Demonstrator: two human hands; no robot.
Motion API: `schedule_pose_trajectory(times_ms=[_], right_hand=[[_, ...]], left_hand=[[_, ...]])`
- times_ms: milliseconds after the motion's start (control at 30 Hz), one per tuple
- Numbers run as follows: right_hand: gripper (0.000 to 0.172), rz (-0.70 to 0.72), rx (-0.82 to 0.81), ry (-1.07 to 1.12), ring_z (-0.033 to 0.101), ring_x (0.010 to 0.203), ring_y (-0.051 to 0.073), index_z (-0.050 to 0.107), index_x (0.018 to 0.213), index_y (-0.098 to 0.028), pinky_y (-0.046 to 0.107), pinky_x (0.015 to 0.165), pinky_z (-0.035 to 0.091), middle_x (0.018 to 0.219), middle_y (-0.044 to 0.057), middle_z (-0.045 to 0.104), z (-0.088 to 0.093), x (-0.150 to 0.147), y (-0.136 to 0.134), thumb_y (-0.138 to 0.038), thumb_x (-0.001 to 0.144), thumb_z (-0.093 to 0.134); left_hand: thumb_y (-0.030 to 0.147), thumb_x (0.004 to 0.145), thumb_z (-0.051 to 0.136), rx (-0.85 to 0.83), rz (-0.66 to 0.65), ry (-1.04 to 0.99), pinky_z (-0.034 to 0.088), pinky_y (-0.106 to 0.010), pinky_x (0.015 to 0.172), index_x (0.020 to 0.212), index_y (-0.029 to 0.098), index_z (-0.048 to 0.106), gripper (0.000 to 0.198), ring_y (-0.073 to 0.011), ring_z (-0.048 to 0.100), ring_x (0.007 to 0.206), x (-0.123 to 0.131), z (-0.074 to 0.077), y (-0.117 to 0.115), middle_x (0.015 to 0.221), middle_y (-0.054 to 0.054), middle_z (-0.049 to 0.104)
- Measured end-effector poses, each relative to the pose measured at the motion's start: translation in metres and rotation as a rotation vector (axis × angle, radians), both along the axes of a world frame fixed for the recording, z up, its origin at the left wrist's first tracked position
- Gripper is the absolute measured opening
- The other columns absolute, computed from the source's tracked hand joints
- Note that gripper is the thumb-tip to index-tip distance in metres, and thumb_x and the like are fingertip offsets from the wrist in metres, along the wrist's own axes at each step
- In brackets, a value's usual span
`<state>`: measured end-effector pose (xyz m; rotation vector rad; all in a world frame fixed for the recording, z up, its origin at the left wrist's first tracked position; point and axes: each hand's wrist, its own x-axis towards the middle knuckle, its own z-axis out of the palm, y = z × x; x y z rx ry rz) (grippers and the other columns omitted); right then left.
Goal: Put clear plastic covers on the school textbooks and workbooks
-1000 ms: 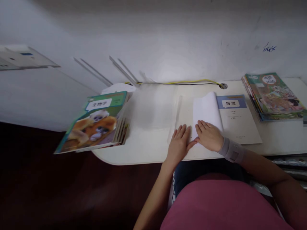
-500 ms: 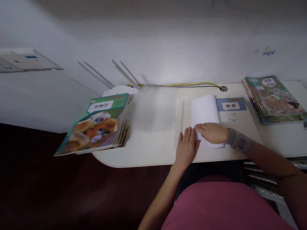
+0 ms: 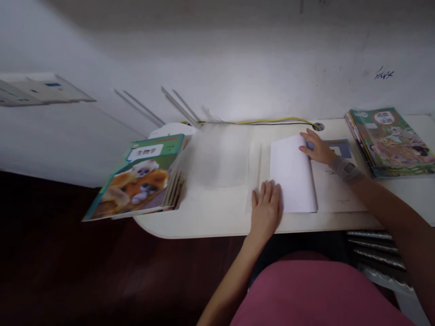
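Note:
A physics textbook [image 3: 335, 188] with a blue band on its cover lies on the white table. A blank white sheet [image 3: 294, 176] covers the left part of it. My left hand [image 3: 267, 206] rests flat at the sheet's lower left edge, fingers stretched out. My right hand [image 3: 316, 147], with a grey band at the wrist, is at the sheet's upper right edge, fingers spread. It hides part of the blue band. A clear plastic sheet [image 3: 220, 156] lies spread to the left of the book.
On the left, a stack of biology textbooks [image 3: 136, 176] overhangs the table's [image 3: 190, 224] edge. Another stack of books [image 3: 396, 138] lies at the right. A yellow cable [image 3: 272, 120] runs along the wall to a round hole [image 3: 318, 127]. Wall sockets [image 3: 44, 88] are at far left.
My right hand has moved up and right, from the sheet's lower left to its upper right edge, and its fingers have spread. My left hand has stayed nearly in place.

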<state>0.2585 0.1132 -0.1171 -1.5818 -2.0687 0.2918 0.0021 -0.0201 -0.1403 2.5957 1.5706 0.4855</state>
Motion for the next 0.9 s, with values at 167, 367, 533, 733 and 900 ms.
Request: schedule_pose_trajectory(times_ms=[167, 367, 533, 733, 900], right_hand=[[0.061, -0.028, -0.003, 0.058, 0.03, 0.139, 0.027, 0.044, 0.138, -0.015, 0.049, 0.11, 0.028, 0.15, 0.017, 0.033, -0.021, -0.01, 0.01, -0.046, 0.086, 0.049], [0.059, -0.003, -0.022, -0.114, 0.029, 0.139, 0.028, 0.046, 0.136, -0.014, 0.049, 0.109, 0.027, 0.151, 0.017, 0.031, -0.02, -0.018, 0.004, -0.044, 0.086, 0.051], [0.059, -0.002, -0.049, -0.175, 0.025, 0.14, 0.031, 0.048, 0.135, -0.014, 0.049, 0.11, 0.026, 0.152, 0.017, 0.028, -0.018, -0.021, 0.004, -0.048, 0.087, 0.051], [0.064, 0.027, -0.06, -0.168, 0.023, 0.141, 0.03, 0.037, 0.142, -0.015, 0.05, 0.11, 0.025, 0.153, 0.016, 0.027, -0.017, -0.024, 0.001, -0.054, 0.091, 0.038], [0.072, 0.068, -0.106, -0.179, 0.016, 0.143, 0.031, 0.038, 0.143, -0.013, 0.046, 0.114, 0.02, 0.154, 0.016, 0.024, -0.015, -0.024, 0.0, -0.057, 0.086, 0.047]], left_hand=[[0.037, 0.094, 0.042, -0.081, -0.174, -0.112, 0.022, -0.064, 0.109, 0.147, 0.016, 0.025, 0.06, -0.0351, 0.006, 0.144, 0.047, 0.025, -0.009, 0.154, -0.016, 0.024], [0.03, 0.09, 0.05, -0.104, -0.338, -0.062, 0.019, -0.07, 0.106, 0.141, 0.02, 0.039, 0.053, -0.0407, 0.009, 0.142, 0.076, 0.031, -0.011, 0.154, -0.014, 0.025], [0.023, 0.089, 0.051, -0.078, -0.31, -0.025, 0.02, -0.071, 0.105, 0.132, 0.026, 0.051, 0.043, -0.0421, 0.014, 0.141, 0.07, 0.025, -0.01, 0.153, -0.011, 0.029], [0.025, 0.09, 0.049, -0.049, -0.29, 0.021, 0.025, -0.071, 0.104, 0.127, 0.02, 0.056, 0.038, -0.0444, 0.019, 0.139, 0.068, 0.023, -0.011, 0.151, -0.011, 0.033], [0.029, 0.093, 0.045, 0.014, -0.248, 0.039, 0.029, -0.067, 0.104, 0.129, 0.019, 0.053, 0.039, -0.0419, 0.021, 0.139, 0.067, 0.016, -0.013, 0.15, -0.01, 0.036]])
